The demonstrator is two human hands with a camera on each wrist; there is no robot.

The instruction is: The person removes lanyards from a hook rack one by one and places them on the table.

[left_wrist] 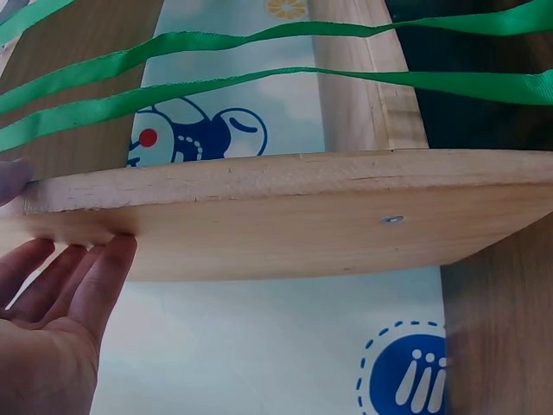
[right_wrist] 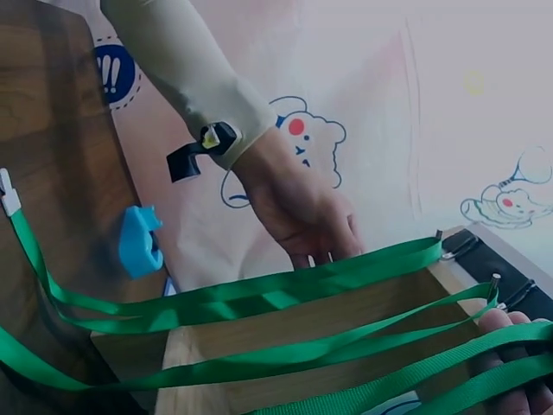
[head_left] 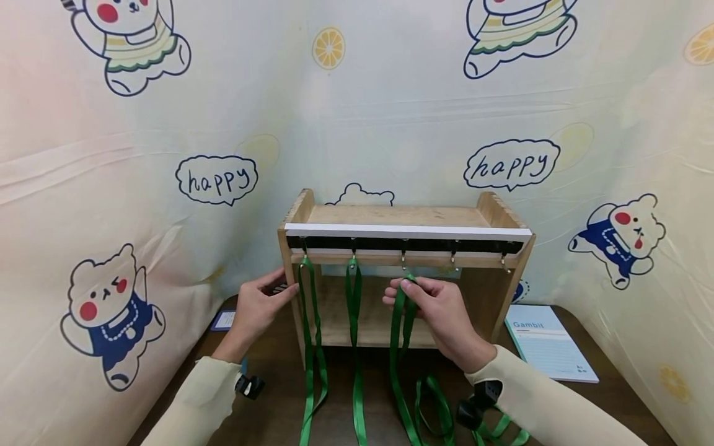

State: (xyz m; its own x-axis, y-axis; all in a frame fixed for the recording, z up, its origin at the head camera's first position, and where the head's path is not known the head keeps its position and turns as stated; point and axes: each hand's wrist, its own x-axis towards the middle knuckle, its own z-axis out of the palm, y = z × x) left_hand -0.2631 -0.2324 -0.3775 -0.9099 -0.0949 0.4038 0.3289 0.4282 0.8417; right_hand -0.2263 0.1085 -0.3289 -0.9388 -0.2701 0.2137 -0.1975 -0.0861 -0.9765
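Observation:
A wooden shelf rack (head_left: 396, 215) stands on the dark table, with a row of small metal hooks along its black front strip. My left hand (head_left: 259, 310) grips the rack's left side panel (left_wrist: 259, 233), fingers on the outer face and thumb by the front edge. Just below the middle hook (head_left: 403, 254), my right hand (head_left: 443, 316) pinches the loop of a green lanyard (head_left: 396, 334), whose straps hang toward the table. Another green lanyard (head_left: 304, 310) hangs from the leftmost hook, and one more green lanyard (head_left: 354, 297) from the second. The two hooks on the right carry nothing.
Loose green lanyards (head_left: 440, 406) lie on the table at the front right. A Gambit notebook (head_left: 549, 344) lies right of the rack. The right wrist view shows a blue plastic object (right_wrist: 138, 242) on the table. Printed cloth (head_left: 390, 124) hangs behind.

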